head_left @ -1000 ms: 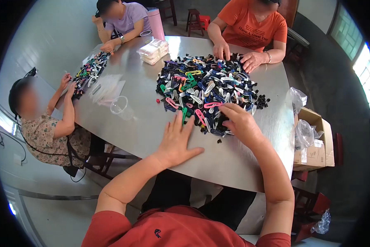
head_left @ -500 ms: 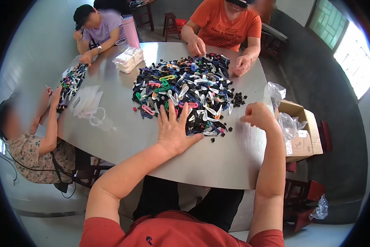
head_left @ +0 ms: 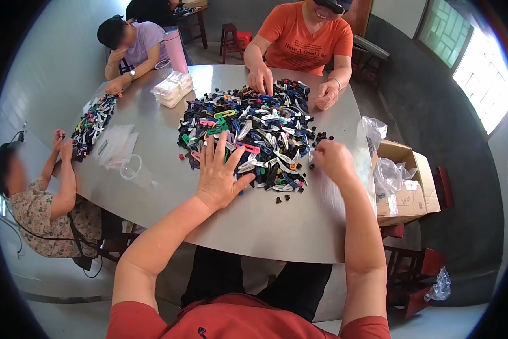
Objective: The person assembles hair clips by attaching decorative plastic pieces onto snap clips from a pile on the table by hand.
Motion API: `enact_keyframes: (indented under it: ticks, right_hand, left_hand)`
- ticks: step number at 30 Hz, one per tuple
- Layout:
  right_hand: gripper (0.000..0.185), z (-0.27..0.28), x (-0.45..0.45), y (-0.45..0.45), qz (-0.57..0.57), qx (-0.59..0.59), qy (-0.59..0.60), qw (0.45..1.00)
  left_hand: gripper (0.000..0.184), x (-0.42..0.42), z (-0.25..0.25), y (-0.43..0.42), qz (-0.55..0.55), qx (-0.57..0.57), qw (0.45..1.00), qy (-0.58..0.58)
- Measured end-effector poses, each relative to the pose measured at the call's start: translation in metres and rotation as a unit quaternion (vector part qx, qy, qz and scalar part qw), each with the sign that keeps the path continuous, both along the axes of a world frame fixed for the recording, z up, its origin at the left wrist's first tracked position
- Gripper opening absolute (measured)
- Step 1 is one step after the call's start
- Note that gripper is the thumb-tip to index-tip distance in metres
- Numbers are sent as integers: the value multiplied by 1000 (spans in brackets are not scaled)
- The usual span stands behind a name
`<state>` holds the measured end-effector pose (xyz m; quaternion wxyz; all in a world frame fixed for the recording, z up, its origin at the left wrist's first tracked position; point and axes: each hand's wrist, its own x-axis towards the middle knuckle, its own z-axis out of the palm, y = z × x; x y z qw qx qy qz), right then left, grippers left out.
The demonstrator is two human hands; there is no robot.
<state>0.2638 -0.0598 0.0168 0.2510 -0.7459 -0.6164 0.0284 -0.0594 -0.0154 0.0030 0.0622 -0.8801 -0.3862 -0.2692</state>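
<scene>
A large heap of mixed hair clips [head_left: 265, 133] lies on the metal table, with white, black, navy, pink and green snap clips and small black claw clips. My left hand [head_left: 215, 178] rests open on the heap's near left edge, its fingers spread over the clips. By the index finger lies a pink snap clip [head_left: 247, 148]. At the heap's right edge is my right hand [head_left: 334, 163], its fingers curled together beside a white snap clip [head_left: 311, 155] and small black claw clips [head_left: 321, 137]. Whatever the right fingertips hold, if anything, is hidden.
Across the metal table [head_left: 225, 229], a person in orange [head_left: 305, 39] has both hands at the heap. Two other people sit at the left by a smaller clip pile [head_left: 93, 127]. Plastic bags [head_left: 115, 146], a clear cup [head_left: 132, 168] and a packet stack [head_left: 172, 88] lie between. A carton [head_left: 403, 186] stands right.
My right hand has moved left to the heap's edge. My left hand has slid left along the near edge. The person opposite has reached further into the clips.
</scene>
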Motion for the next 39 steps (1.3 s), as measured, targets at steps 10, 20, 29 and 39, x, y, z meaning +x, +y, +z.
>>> enact_keyframes:
  ticks: [10,20,29,39]
  right_hand:
    - [14,-4,-14,3,-1,-35,-78,996]
    - [19,85,62,-56,-155,-20,-70,985]
    - [16,71,151,-111,-299,-78,102,946]
    - [16,56,43,-39,-47,71,-2,996]
  left_hand:
    - [66,71,6,-53,-327,-88,935,105]
    - [68,108,13,-32,-194,-106,963,152]
    - [50,105,32,-24,-236,-187,953,35]
    - [39,96,13,-17,-230,-91,968,32]
